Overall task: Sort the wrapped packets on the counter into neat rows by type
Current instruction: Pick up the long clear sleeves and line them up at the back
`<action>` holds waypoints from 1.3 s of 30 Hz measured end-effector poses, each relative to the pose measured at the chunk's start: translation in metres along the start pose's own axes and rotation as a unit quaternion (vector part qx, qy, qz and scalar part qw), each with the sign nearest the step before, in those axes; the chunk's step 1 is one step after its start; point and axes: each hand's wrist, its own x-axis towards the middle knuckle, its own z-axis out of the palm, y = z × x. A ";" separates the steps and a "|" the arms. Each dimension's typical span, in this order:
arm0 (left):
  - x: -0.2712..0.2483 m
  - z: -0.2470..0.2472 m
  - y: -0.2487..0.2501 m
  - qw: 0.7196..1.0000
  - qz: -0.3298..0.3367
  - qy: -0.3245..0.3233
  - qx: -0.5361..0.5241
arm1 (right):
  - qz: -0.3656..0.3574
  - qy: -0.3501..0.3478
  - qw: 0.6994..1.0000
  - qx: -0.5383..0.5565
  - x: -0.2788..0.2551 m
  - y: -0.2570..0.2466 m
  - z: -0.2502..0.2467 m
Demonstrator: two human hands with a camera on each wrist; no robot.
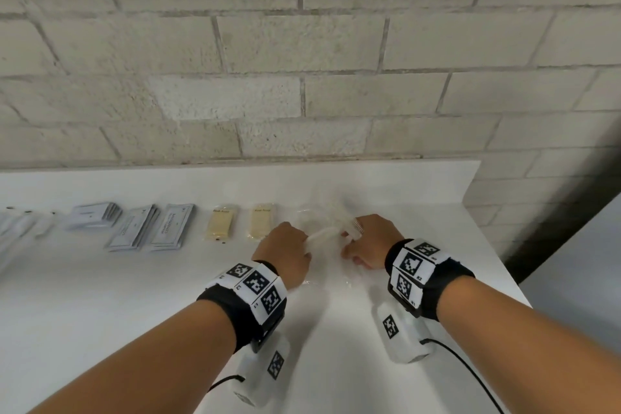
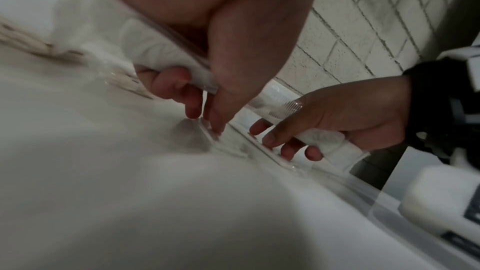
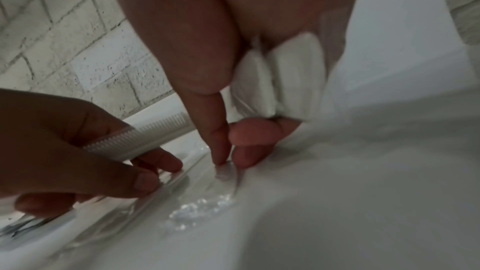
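On the white counter [image 1: 403, 198], against a pale block wall [image 1: 302, 77], the wrapped packets are lying in a row: grey printed sachets in three small fanned stacks [image 1: 134, 228] at the left, then two cream-coloured packets [image 1: 220, 222] [image 1: 262, 221] lying side by side, apart from each other. Right of these, both hands are working low over the counter. The left hand [image 1: 285, 250] is curling its fingers around a white packet in clear wrap [image 2: 166, 52], with its fingertips [image 2: 193, 110] reaching down to clear film on the surface. The right hand [image 1: 368, 240] is gripping another white clear-wrapped packet [image 3: 280, 73], whose crimped end is showing above the knuckles in the head view; its forefinger and a neighbouring finger are touching crinkled clear film [image 3: 205, 206] lying flat on the counter between the two hands. Both wrists are wearing black bands with black-and-white square markers [image 1: 257, 282].
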 end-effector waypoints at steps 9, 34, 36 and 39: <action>0.003 -0.007 -0.006 1.000 -0.013 -0.013 0.018 | -0.006 0.007 1.000 -0.018 0.010 -0.014 0.011; 0.010 -0.007 0.038 0.983 -0.022 0.029 -0.181 | 0.060 0.071 0.993 0.075 0.004 0.009 -0.021; 0.013 -0.002 0.044 0.990 0.001 0.016 -0.142 | 0.071 0.092 0.993 0.034 0.002 0.014 -0.024; 0.013 0.001 0.051 0.995 0.033 -0.001 -0.089 | 0.092 0.098 0.991 -0.021 0.001 0.019 -0.025</action>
